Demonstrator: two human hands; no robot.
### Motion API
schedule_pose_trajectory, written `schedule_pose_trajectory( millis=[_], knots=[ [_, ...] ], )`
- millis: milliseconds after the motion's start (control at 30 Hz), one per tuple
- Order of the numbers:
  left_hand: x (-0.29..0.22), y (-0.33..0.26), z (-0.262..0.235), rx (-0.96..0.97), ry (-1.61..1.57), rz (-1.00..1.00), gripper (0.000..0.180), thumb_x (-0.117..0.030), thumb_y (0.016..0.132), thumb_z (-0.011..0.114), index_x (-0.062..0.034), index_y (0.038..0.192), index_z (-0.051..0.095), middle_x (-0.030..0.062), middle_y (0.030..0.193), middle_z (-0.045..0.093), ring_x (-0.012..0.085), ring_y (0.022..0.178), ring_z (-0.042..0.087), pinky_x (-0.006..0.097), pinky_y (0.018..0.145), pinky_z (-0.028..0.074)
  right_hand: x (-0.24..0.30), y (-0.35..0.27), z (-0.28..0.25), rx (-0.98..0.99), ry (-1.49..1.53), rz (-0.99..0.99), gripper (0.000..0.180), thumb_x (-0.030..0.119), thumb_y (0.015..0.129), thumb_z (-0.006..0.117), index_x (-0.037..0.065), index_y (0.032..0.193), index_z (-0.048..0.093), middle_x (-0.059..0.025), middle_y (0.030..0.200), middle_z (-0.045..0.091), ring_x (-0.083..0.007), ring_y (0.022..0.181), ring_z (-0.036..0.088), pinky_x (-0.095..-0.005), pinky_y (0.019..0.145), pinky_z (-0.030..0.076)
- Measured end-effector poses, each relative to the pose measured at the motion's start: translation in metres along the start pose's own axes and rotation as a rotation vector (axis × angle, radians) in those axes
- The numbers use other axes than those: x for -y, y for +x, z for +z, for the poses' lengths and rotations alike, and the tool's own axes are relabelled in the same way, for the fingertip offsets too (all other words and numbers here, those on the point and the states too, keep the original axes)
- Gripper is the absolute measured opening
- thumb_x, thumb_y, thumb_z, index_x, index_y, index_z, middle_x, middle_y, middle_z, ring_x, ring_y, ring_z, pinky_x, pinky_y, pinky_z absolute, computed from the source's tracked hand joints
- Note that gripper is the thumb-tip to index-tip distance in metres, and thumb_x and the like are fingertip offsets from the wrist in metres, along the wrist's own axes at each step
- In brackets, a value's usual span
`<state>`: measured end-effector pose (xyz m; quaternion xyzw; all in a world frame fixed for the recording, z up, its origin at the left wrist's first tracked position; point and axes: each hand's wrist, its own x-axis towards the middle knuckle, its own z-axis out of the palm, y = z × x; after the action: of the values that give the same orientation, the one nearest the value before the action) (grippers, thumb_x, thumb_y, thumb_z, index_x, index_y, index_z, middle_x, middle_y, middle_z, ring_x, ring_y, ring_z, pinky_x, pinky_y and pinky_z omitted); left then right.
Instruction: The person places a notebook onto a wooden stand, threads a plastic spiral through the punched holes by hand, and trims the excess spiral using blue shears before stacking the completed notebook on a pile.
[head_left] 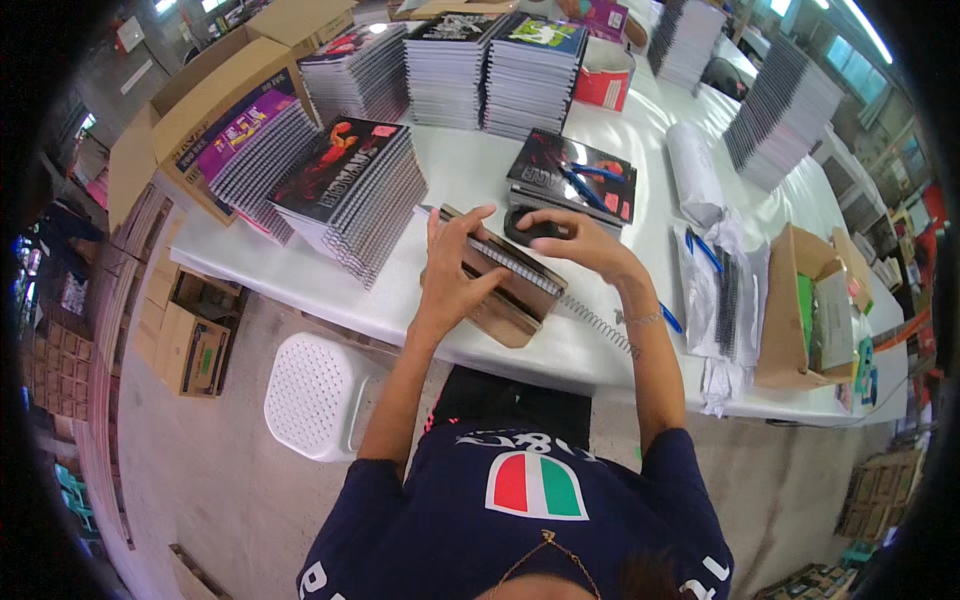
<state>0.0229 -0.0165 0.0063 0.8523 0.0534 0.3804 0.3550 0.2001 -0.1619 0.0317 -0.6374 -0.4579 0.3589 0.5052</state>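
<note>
My left hand (455, 265) lies across a brown wooden holder (500, 325), with its thumb and fingers gripping a notebook (515, 262) whose row of holes faces up. A loose wire spiral (600, 325) trails from the notebook's right end toward my right wrist. Just beyond the notebook, my right hand (580, 240) curls its fingers around a black rounded object (518, 228), whose kind I cannot make out. Behind that hand sits a short pile of black-covered notebooks (540, 160), with blue-handled pliers (585, 185) on top.
Stacks of notebooks (345, 215) stand at left and along the back (455, 85), beside an open carton (215, 90). Rightward are a plastic-wrapped roll (695, 175), wire spirals (730, 310) on plastic, a small carton (790, 320) and a tall stack (785, 115). A white stool (315, 395) is below left.
</note>
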Motion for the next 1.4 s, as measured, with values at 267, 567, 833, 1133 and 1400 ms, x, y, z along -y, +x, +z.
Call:
schedule_pose_trajectory(
  millis=[267,567,833,1133,1400],
  knots=[
    [0.001,0.006,-0.007,0.014,-0.043,0.031,0.072,-0.005,0.064,0.076,-0.0101,0.131,0.049,0.0069,0.102,0.057,0.0252,0.103,0.056,0.051,0.117,0.013,0.017,-0.005,0.002,0.109,0.061,-0.075,0.042,0.031,0.079,0.076,0.007,0.111,0.067,-0.0019,0.107,0.063,-0.0098,0.092,0.055,-0.0243,0.08,0.045],
    [0.048,0.017,-0.013,-0.116,0.161,-0.062,0.063,-0.031,0.055,0.091,-0.0129,0.105,0.058,0.0169,0.135,0.03,0.0375,0.127,0.037,0.048,0.106,0.032,0.006,0.025,0.012,-0.127,-0.451,0.043,0.051,0.044,0.079,0.074,0.002,0.108,0.068,-0.003,0.098,0.065,-0.0137,0.081,0.058,-0.0258,0.077,0.044],
    [0.061,0.018,-0.009,-0.057,-0.118,-0.136,0.064,-0.023,0.061,0.087,-0.0077,0.114,0.054,0.0111,0.118,0.046,0.0272,0.115,0.046,0.037,0.1,0.037,0.028,0.016,0.009,0.037,-0.111,0.152,0.053,0.052,0.083,0.066,0.004,0.108,0.069,-0.0024,0.088,0.063,-0.0092,0.075,0.051,-0.0227,0.068,0.042],
    [0.063,0.029,-0.01,0.043,-0.182,-0.195,0.056,-0.016,0.07,0.082,-0.0096,0.118,0.053,0.0029,0.106,0.05,0.0162,0.097,0.051,0.029,0.088,0.042,0.01,0.04,-0.001,-0.101,-0.701,0.2,0.069,0.062,0.07,0.073,0.005,0.109,0.07,-0.0109,0.089,0.071,-0.0205,0.079,0.066,-0.0309,0.074,0.05],
    [0.055,0.032,-0.011,0.046,-0.264,-0.241,0.063,-0.015,0.073,0.079,-0.0082,0.128,0.049,0.0091,0.127,0.049,0.0242,0.121,0.044,0.035,0.103,0.034,-0.034,0.064,-0.011,-0.065,-1.05,0.29,0.08,0.074,0.069,0.066,0.009,0.114,0.069,-0.0089,0.09,0.066,-0.0181,0.08,0.061,-0.0339,0.069,0.049]
  ],
)
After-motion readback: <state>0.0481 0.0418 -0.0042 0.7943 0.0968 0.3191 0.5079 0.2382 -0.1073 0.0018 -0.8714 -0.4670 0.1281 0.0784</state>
